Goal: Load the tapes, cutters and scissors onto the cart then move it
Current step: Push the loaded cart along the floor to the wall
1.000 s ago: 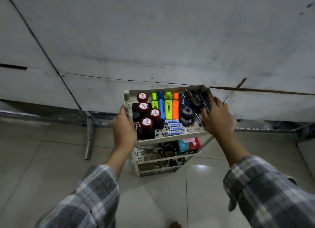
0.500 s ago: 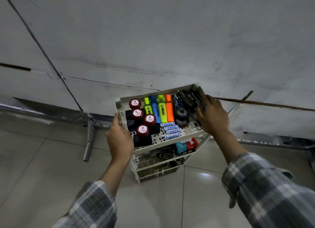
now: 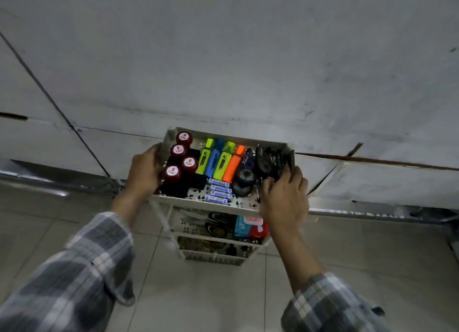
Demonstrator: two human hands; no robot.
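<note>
On a tiled floor (image 3: 203, 297) beside a grey wall (image 3: 248, 58), I stand over a white three-tier cart (image 3: 223, 205), gripping its top tray from both sides. My left hand (image 3: 145, 170) wraps the tray's left rim, fingers curled over the edge near four black stamps with red "TOP" caps (image 3: 180, 159). My right hand (image 3: 285, 200) clasps the front right corner, thumb inside the tray and touching a pile of black cutters or scissors (image 3: 270, 161); which they are, I cannot tell. Just left of that pile lie two dark tape rolls (image 3: 244, 180), one in front of the other. Four highlighters (image 3: 219, 161), yellow, blue, yellow and orange, lie side by side in the tray's middle, with a stack of blue-labelled batteries (image 3: 219, 194) in front of them. On the middle shelf sit a teal box (image 3: 241, 228) and a red pack (image 3: 258, 231), touching, with dark items beside them too dim to identify. Plaid sleeves (image 3: 82, 277) cover both my forearms.
</note>
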